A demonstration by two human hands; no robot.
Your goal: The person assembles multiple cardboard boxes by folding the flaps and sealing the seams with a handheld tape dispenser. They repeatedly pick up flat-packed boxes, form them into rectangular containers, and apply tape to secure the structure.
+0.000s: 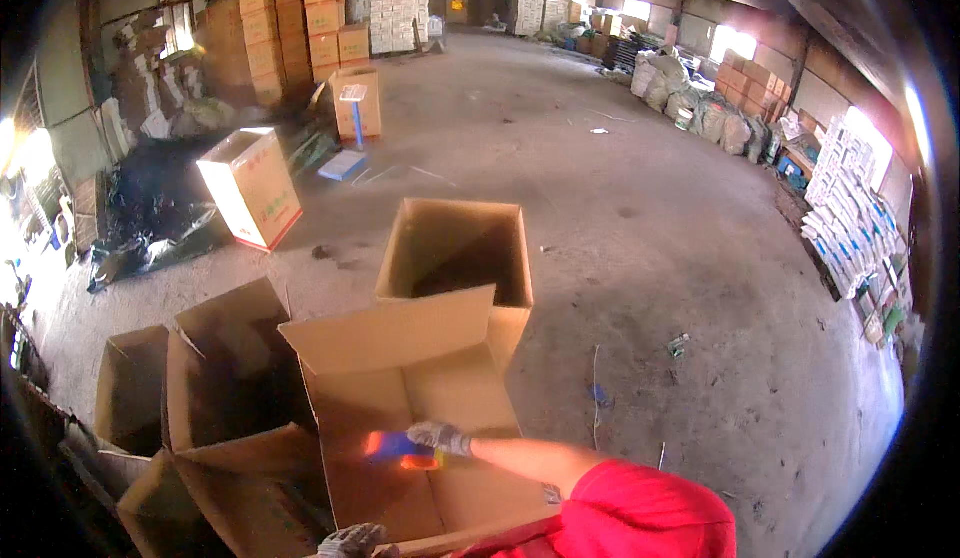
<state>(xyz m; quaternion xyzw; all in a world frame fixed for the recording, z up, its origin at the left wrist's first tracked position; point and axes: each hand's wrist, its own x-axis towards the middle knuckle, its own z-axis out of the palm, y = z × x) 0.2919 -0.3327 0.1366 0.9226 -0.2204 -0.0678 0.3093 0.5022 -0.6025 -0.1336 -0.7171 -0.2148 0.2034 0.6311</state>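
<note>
Head camera looks down, near, onto open cardboard boxes (420, 408) and floor.

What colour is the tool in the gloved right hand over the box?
Blue and orange tape dispenser, head view, gripped by the right hand.

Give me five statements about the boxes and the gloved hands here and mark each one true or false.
1. The right hand wears a grey glove and holds a blue and orange tool. True.
2. That tool is over the nearest cardboard box. True.
3. The open box just beyond it is full of goods. False: its inside looks dark and empty.
4. The left hand is raised high above the boxes. False: it is at the near edge of the nearest box, at the picture's bottom.
5. The white box stands on a table. False: it stands on the floor.
</note>
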